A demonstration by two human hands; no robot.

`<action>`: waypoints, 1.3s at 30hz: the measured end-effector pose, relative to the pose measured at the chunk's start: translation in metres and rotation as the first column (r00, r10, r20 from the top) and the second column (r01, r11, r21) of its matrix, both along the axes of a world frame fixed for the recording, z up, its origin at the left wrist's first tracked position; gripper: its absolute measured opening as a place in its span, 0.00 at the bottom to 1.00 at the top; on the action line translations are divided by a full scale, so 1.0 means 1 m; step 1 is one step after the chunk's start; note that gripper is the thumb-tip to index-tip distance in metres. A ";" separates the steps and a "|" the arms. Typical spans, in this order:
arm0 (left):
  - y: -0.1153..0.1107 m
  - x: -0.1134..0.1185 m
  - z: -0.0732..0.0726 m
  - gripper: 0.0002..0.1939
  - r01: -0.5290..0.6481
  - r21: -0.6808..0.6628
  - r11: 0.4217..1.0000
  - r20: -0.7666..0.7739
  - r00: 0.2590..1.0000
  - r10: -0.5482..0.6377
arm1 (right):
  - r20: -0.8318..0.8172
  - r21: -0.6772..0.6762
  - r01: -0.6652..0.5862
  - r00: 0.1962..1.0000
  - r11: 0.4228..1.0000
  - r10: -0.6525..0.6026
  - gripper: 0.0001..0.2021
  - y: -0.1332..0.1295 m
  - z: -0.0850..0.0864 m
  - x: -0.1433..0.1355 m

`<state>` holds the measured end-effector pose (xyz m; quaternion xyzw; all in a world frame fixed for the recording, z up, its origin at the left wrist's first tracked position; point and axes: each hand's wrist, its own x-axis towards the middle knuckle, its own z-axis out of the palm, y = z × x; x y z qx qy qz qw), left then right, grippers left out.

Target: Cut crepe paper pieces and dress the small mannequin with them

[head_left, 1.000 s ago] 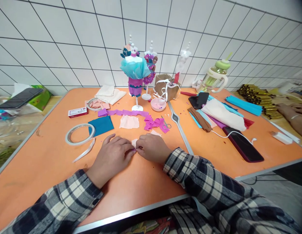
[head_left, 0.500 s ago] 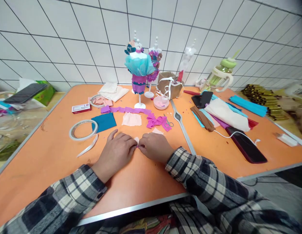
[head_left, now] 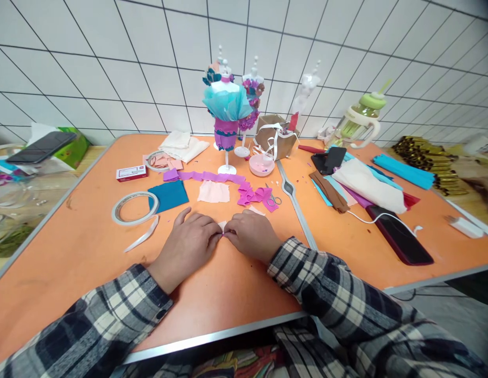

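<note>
My left hand point(head_left: 187, 245) and my right hand point(head_left: 252, 235) meet over the orange table point(head_left: 220, 291), fingertips almost touching. Between them they pinch a small piece of pale pink crepe paper point(head_left: 222, 225), with a bit of magenta at its lower edge. Most of the piece is hidden by the fingers. Just beyond the hands lie a pale pink crepe paper square point(head_left: 213, 191), a teal crepe paper sheet point(head_left: 169, 196) and crumpled magenta crepe paper point(head_left: 254, 195) with small scissors point(head_left: 273, 198) on it.
A roll of white tape point(head_left: 118, 214) lies left, near a small red-and-white box point(head_left: 131, 172). Dressed miniature mannequins point(head_left: 227, 126) stand behind, beside a pink bowl point(head_left: 262, 165) and a paper bag point(head_left: 281, 142). A phone point(head_left: 399, 236) and a green-lidded bottle point(head_left: 358, 118) are at right.
Both hands stay together in nearly the same spot, with the fingers shifting slightly on the pink piece. The whole view has moved a little.
</note>
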<state>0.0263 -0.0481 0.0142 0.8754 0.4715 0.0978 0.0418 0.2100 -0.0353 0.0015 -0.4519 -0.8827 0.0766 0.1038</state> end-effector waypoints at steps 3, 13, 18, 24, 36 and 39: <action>0.000 0.001 0.000 0.12 0.001 0.009 1.000 0.005 1.000 -0.002 | 0.007 0.002 0.005 1.000 1.000 -0.005 0.10 -0.001 0.001 0.000; 0.001 0.000 -0.002 0.12 0.021 0.025 0.999 0.025 0.999 -0.022 | 0.004 -0.021 0.047 0.999 0.999 -0.047 0.11 -0.004 0.002 -0.001; 0.002 0.000 -0.003 0.12 0.013 0.029 0.999 0.011 1.000 -0.013 | 0.021 -0.006 0.044 0.999 0.999 -0.044 0.13 -0.002 0.000 -0.001; 0.002 0.002 -0.004 0.11 0.000 0.032 0.999 0.008 1.000 0.000 | 0.014 -0.042 0.059 0.998 0.997 -0.059 0.11 -0.002 0.000 -0.002; 0.002 0.001 -0.003 0.12 0.016 0.043 0.999 0.005 1.000 -0.017 | 0.032 -0.066 0.068 0.997 0.995 -0.066 0.13 -0.002 0.001 -0.002; 0.002 0.002 -0.004 0.11 0.007 0.051 0.999 0.013 1.000 -0.007 | 0.036 -0.045 0.049 0.998 0.998 -0.048 0.13 -0.002 0.001 -0.002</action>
